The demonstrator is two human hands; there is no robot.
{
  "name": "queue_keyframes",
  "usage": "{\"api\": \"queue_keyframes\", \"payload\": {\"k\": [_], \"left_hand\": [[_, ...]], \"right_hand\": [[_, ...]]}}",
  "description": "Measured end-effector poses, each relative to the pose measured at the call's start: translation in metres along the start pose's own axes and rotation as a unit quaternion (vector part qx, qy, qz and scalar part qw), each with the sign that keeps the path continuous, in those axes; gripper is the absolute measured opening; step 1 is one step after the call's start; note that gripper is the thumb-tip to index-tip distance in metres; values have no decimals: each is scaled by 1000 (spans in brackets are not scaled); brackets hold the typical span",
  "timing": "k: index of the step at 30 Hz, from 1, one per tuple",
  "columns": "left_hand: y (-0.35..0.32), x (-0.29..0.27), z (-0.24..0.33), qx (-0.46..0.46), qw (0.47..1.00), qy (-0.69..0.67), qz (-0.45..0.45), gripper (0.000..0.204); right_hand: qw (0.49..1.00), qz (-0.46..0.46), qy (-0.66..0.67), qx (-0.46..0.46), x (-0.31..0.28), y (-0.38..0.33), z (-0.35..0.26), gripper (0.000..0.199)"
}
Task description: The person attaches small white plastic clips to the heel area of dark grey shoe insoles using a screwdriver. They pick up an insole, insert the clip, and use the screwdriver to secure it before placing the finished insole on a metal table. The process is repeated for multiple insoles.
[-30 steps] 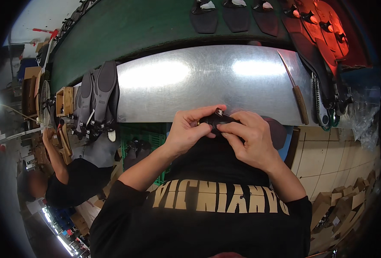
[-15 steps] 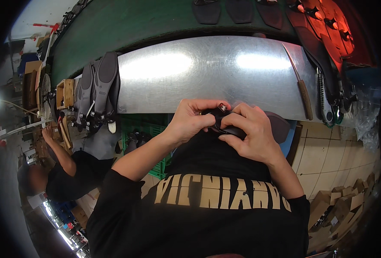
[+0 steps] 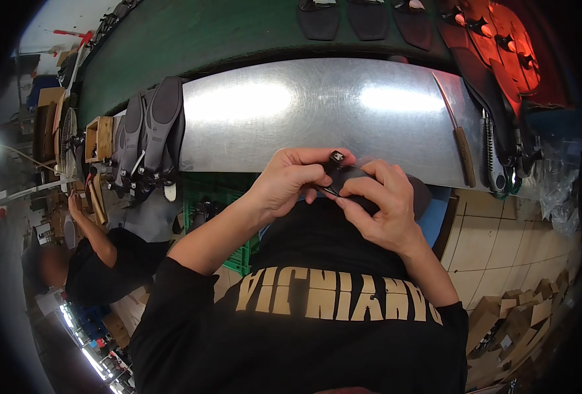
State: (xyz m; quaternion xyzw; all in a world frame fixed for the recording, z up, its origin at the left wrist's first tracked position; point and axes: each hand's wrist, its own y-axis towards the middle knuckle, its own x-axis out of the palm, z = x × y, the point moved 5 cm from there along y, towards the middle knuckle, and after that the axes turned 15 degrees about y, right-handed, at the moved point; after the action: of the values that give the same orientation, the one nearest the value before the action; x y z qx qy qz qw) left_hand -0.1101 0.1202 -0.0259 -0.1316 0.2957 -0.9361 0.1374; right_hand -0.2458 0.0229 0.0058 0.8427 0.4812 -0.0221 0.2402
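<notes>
Just over the near edge of the metal-topped bench [image 3: 251,144], both hands work at one dark grey padded, shoe-like piece. Its rounded end [image 3: 421,196] sticks out past the knuckles of my right hand [image 3: 391,213]. The fingers and thumb of that hand pinch the piece's near edge. My left hand [image 3: 281,184] is closed on the other end, thumb bent against the index finger. A small black buckle-like part [image 3: 336,157] with a bright middle shows by the left index fingertip. Between the hands, the fingers partly hide the piece.
Several similar grey pieces [image 3: 163,121] with black buckles stand at the bench's left. On the right lie a wooden-handled pointed tool [image 3: 463,144] and more pieces under red light. A green crate [image 3: 238,253] stands below. Another person [image 3: 107,262] is at the far left; cardboard [image 3: 508,335] lies lower right.
The buckle-like part has turned and shows more of its end. My right hand has shifted slightly left and down along the piece. The other person's raised arm has moved little.
</notes>
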Motion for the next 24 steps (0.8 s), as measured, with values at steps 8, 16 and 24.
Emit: {"api": "queue_keyframes", "payload": {"k": [8,16,24], "left_hand": [[-5,3,4,46,999,19,-5,47],[-3,6,-5,56,997,50,-8,36],[-1,12,-9,91,992,88,19,32]], "right_hand": [[998,33,-41,-29,-8,0,-12,22],[998,61,-32,-4,-9,-6,-2,18],[996,80,-47,-14,-7,-6,-4,14]]}}
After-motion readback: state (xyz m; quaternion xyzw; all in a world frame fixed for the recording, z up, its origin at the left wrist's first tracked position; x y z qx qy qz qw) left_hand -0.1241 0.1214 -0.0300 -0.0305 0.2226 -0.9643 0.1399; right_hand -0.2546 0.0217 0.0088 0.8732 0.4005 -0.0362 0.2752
